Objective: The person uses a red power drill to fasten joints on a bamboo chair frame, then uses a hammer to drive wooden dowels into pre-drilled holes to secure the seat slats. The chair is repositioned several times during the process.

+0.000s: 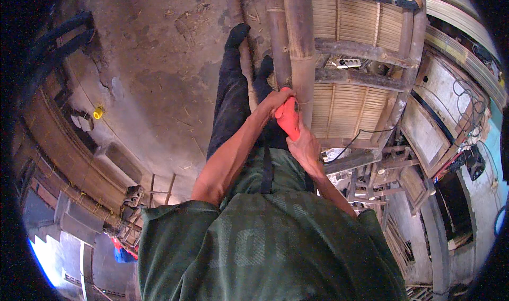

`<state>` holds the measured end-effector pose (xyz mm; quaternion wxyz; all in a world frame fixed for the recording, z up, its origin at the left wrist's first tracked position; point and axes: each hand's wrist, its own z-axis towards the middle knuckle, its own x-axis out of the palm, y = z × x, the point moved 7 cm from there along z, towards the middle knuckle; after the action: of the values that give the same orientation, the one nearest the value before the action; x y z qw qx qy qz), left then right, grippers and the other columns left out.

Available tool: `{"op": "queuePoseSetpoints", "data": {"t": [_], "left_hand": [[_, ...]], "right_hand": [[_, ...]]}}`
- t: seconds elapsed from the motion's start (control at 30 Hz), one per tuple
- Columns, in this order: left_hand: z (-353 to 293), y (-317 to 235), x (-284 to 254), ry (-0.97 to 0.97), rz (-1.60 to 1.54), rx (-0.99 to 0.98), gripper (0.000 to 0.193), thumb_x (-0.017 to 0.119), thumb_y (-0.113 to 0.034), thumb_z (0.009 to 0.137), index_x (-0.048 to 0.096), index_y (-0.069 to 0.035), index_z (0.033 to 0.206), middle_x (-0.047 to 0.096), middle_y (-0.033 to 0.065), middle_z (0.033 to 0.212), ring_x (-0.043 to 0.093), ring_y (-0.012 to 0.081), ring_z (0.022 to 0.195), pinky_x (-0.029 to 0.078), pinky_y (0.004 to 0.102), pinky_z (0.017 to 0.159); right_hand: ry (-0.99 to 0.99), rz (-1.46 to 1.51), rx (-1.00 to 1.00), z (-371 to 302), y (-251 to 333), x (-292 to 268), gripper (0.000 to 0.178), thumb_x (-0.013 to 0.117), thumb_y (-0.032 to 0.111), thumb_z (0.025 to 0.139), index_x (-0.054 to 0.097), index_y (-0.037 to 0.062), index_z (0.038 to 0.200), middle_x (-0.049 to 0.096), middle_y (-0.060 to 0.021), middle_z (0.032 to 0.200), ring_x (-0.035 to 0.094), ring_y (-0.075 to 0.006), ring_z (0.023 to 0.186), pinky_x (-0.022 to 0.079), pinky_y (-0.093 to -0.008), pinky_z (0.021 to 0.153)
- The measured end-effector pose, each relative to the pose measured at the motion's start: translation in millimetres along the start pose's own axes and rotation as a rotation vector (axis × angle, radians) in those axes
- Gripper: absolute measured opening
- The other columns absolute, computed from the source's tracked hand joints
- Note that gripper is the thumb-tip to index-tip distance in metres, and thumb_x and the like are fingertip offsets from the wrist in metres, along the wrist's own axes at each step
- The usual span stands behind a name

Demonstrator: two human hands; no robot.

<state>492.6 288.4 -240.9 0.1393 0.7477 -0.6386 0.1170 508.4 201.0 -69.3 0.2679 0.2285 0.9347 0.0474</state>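
Both of my hands are closed on a bright red-orange power tool (288, 120) in front of my waist. My left hand (278, 100) wraps its front end. My right hand (304, 147) grips the rear end, nearer my body. The tool's working tip is hidden, so its exact kind cannot be made out. Just beyond my left hand, the tool's front is close to a thick bamboo pole (300, 41); contact cannot be told. A darker bamboo pole (277, 23) lies alongside it to the left.
To the right stands a bamboo frame (360, 80) with slatted panels and a white power strip (348, 63). Black cables (469, 102) hang farther right. My dark-trousered leg (230, 83) reaches forward beside the poles. A yellow round object (98, 113) is on the left, by the concrete floor (143, 68).
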Motion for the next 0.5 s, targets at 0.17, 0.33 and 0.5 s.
{"op": "queuePoseSetpoints", "data": {"t": [0.17,0.33,0.5], "left_hand": [[-32.4,-19.1,5.2,0.003,-0.015,0.060,0.042,0.069,-0.031,0.076,0.063,0.007,0.094,0.065,0.0117,0.087,0.063,0.0197,0.068,0.052,0.0328,0.063],[6.1,6.6,0.7,0.048,-0.138,0.028,0.048,0.069,-0.030,0.077,0.059,0.009,0.101,0.065,0.0142,0.091,0.063,0.0208,0.068,0.052,0.0341,0.060],[-9.9,-11.4,-4.3,-0.057,-0.011,0.035,0.047,0.070,-0.032,0.076,0.061,0.008,0.098,0.065,0.0144,0.087,0.064,0.0212,0.068,0.053,0.0339,0.057]], "right_hand": [[0.010,0.000,0.000,-0.3,2.0,-4.3,0.082,0.066,0.019,0.072,0.029,0.0074,0.144,0.063,-0.0260,0.103,0.061,-0.0451,0.094,0.048,-0.0504,0.080],[-0.012,-0.044,-0.049,-0.9,1.9,-3.8,0.080,0.064,0.018,0.073,0.029,0.0048,0.143,0.063,-0.0258,0.102,0.061,-0.0442,0.094,0.049,-0.0501,0.079],[0.047,-0.072,-0.019,7.7,2.2,-4.4,0.079,0.064,0.018,0.074,0.028,0.0050,0.144,0.062,-0.0262,0.105,0.061,-0.0436,0.094,0.049,-0.0508,0.079]]}}
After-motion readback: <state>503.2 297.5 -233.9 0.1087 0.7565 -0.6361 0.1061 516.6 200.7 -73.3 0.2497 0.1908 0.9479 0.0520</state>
